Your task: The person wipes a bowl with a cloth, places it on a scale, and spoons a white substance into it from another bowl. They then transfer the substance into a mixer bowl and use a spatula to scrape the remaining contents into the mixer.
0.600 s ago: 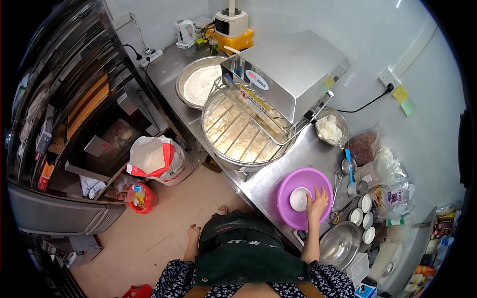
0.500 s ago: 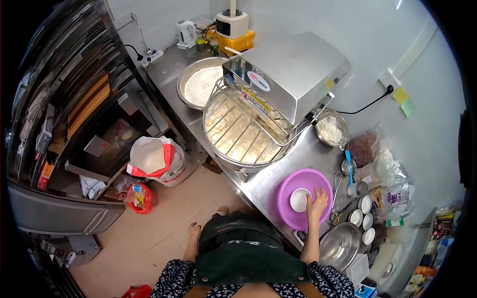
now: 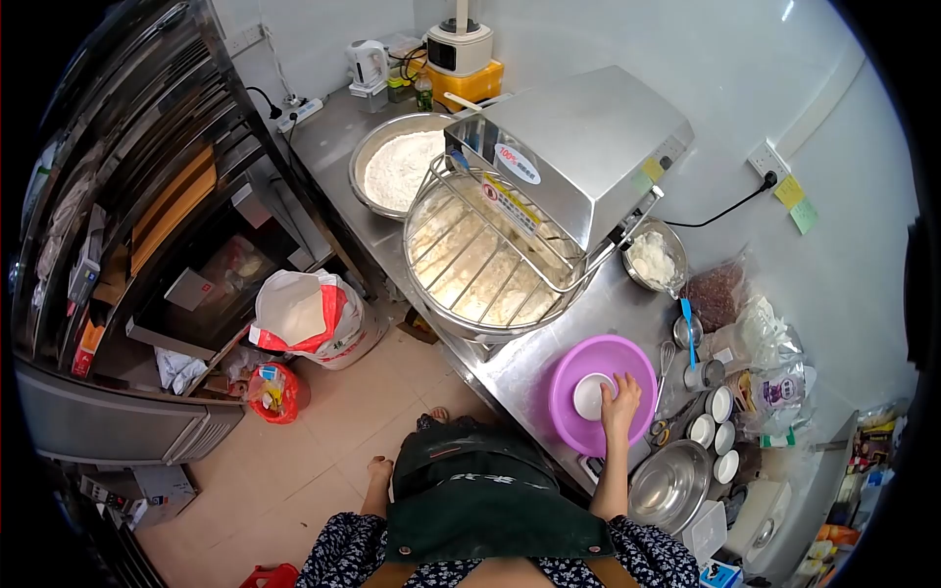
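Note:
My right hand reaches into a purple plastic basin on the steel table. Its thumb lies over the near rim of a small white bowl inside the basin, with the fingers just outside that rim. What else the basin holds I cannot make out. Down by my left thigh hangs my left hand, loosely curled with nothing visible in it. Ahead stands a dough mixer, its wire guard lowered over a bowl of pale floury mix.
Left of the mixer is a metal bowl of flour. Another bowl with white contents sits to its right. A whisk, small cups and a large steel bowl line the right side. An open flour sack stands on the floor.
My right hand's fingers have drawn in closer to the small white bowl. My left hand has dropped slightly and its fingers have curled in. The view has shifted a little.

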Available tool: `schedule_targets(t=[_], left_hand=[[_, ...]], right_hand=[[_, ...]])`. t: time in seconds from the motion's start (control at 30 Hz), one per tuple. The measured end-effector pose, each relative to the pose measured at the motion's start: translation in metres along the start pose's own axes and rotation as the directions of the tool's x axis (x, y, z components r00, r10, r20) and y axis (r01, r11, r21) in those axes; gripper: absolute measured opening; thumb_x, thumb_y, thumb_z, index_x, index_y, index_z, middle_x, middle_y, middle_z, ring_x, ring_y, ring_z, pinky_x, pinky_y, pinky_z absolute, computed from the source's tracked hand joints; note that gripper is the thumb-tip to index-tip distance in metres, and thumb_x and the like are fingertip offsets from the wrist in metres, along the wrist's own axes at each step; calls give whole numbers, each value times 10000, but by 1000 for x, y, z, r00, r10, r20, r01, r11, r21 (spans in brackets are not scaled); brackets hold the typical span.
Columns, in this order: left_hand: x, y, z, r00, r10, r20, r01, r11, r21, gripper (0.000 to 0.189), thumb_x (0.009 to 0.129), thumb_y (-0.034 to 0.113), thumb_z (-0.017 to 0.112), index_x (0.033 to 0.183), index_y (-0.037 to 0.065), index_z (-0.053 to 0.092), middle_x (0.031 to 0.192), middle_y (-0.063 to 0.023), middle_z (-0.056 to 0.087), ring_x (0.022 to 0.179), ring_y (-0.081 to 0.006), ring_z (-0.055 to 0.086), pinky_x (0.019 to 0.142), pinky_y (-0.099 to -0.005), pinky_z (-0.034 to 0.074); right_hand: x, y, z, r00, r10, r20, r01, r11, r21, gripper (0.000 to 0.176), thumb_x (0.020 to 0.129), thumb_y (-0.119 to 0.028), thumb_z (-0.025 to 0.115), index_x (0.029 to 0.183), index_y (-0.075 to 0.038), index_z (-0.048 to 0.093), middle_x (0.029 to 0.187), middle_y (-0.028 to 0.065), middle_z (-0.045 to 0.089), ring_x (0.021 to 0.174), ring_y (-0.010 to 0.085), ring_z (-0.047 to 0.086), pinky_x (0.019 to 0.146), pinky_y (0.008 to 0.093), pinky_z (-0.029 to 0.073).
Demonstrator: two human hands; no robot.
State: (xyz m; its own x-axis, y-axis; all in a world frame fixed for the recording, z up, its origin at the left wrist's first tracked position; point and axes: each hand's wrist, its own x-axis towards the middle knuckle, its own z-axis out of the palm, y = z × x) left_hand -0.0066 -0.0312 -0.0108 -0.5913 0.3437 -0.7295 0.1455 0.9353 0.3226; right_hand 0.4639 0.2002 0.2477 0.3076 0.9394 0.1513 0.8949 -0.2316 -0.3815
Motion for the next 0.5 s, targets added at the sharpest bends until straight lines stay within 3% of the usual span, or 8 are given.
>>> schedule_targets(t=[0.27, 0.37, 0.5], left_hand=[[-3, 25, -1, 1000, 27, -16, -29, 992, -121, 416, 729, 172, 655, 1117, 25, 623, 1054, -229, 637, 963, -307, 631, 828, -350, 504], [-3, 32, 0, 997, 79, -15, -81, 985, -153, 409, 731, 146, 650, 1116, 14, 616, 1011, -231, 645, 907, -296, 638, 786, -354, 511], [-15, 54, -10, 999, 22, 43, -16, 990, -143, 419, 739, 111, 638, 1143, 13, 592, 939, -189, 649, 785, -265, 620, 692, -357, 508]], right_hand=[[1, -9, 3, 1000, -13, -6, 13, 1000, 20, 360, 769, -186, 682, 1083, -20, 623, 1225, 211, 529, 1146, 376, 468, 972, 453, 373], [1, -7, 0, 1000, -1, 11, 1, 1000, 29, 359, 757, -166, 687, 1079, -20, 625, 1230, 202, 529, 1146, 378, 468, 968, 452, 376], [-3, 5, 3, 999, -14, -30, 13, 999, -41, 286, 743, -148, 686, 1000, -28, 653, 1241, 193, 528, 1150, 365, 465, 945, 461, 378]])
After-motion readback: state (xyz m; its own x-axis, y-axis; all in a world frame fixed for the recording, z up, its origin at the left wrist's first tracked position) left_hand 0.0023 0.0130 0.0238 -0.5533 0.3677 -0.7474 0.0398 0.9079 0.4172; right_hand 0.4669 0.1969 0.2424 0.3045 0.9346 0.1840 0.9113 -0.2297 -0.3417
